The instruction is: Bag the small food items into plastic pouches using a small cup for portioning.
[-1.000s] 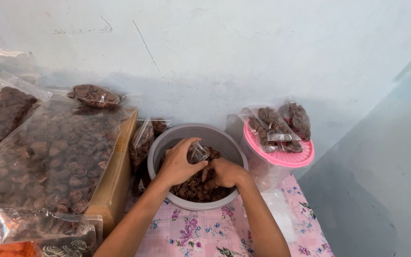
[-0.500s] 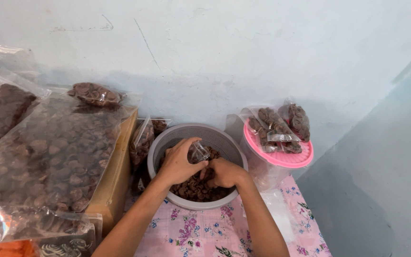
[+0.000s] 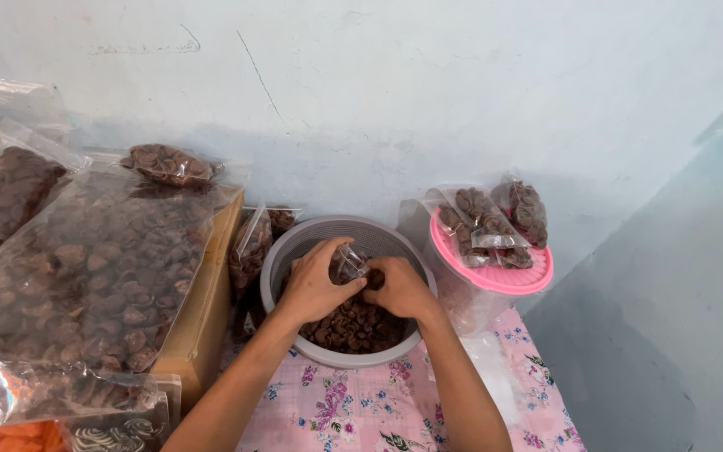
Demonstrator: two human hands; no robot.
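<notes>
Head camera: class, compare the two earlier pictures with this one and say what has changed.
Almost nothing. The left hand holds the small clear bag over the grey bowl as before, and the right hand remains beside it above the brown pieces. The pink-lidded container and surrounding bags stay put.

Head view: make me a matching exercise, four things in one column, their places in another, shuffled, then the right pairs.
Things
1. small clear bag
2. grey basin
3. pink lid
4. cardboard box

Places
A. under small filled bags, right of the basin
B. on the flowered cloth, holding brown pieces
C. left of the basin, under one large filled bag
D. between the left hand and right hand, over the basin

Pairs: 1-D, 2-B, 3-A, 4-C
</notes>
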